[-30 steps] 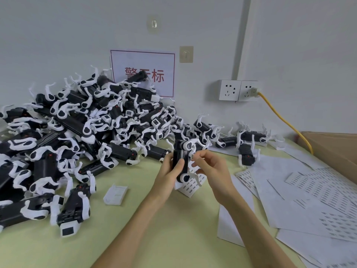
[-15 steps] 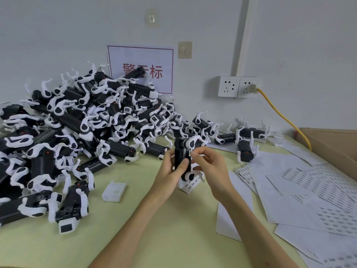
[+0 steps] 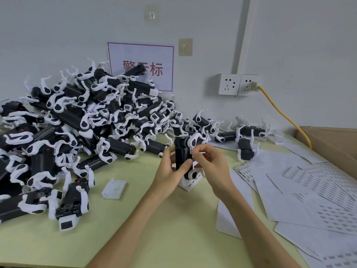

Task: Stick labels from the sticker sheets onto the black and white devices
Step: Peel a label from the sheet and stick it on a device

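My left hand [image 3: 169,171] grips a black and white device [image 3: 183,153] upright above the middle of the green table [image 3: 146,229], thumb across its lower body. My right hand [image 3: 212,167] pinches a small white label [image 3: 191,151] against the device's right side near its top. A small sticker sheet [image 3: 190,184] lies on the table just beneath the device. A big pile of black and white devices [image 3: 81,122] fills the left and back of the table. Larger sticker sheets [image 3: 318,190] are spread at the right.
A loose white plastic part [image 3: 115,188] lies left of my hands. Several devices [image 3: 244,144] lie along the wall behind. A cardboard box [image 3: 332,144] stands at the right edge, with a yellow cable [image 3: 280,111] running to wall sockets [image 3: 238,84]. A red-lettered sign [image 3: 141,64] hangs behind the pile.
Both hands stay on the device and have shifted little. My right fingers have closed in on its upper right side with the label.
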